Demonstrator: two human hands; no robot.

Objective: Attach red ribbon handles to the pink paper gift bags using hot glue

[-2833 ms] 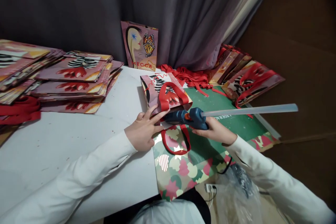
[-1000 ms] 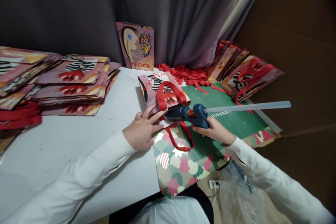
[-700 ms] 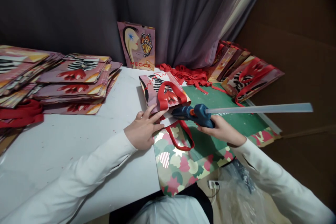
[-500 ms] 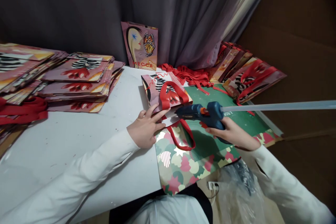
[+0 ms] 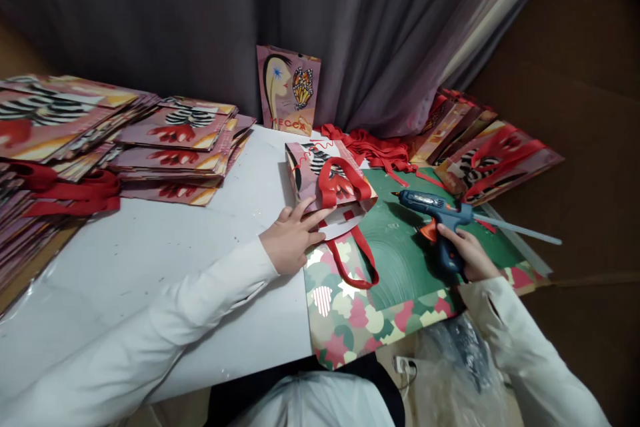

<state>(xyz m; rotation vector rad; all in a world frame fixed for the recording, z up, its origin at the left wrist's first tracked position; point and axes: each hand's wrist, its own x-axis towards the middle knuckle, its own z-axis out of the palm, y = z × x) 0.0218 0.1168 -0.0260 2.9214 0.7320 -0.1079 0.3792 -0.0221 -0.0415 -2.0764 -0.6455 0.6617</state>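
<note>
A patterned paper gift bag [image 5: 327, 177] lies on the table with its mouth towards me. One red ribbon handle [image 5: 367, 181] rests on its upper panel, and another red ribbon handle [image 5: 367, 267] hangs from the mouth over the green board. My left hand [image 5: 293, 237] lies at the near left edge of the bag, fingers spread over its rim. To the right, my right hand [image 5: 467, 250] is wrapped round the grip of a blue glue gun [image 5: 440, 210]. Its nozzle points left, apart from the bag, and a long glue stick [image 5: 525, 230] sticks out behind.
Stacks of flat gift bags [image 5: 175, 147] fill the left of the white table [image 5: 210, 267]. Loose red ribbons [image 5: 377, 145] lie at the back. Finished-looking bags with handles [image 5: 495, 160] stand at the right. A green board with a patterned border [image 5: 400, 273] covers the right side.
My right hand has drawn the glue gun back from the bag's mouth to the right and turned it. My left hand stays on the bag. The whole view has shifted slightly.
</note>
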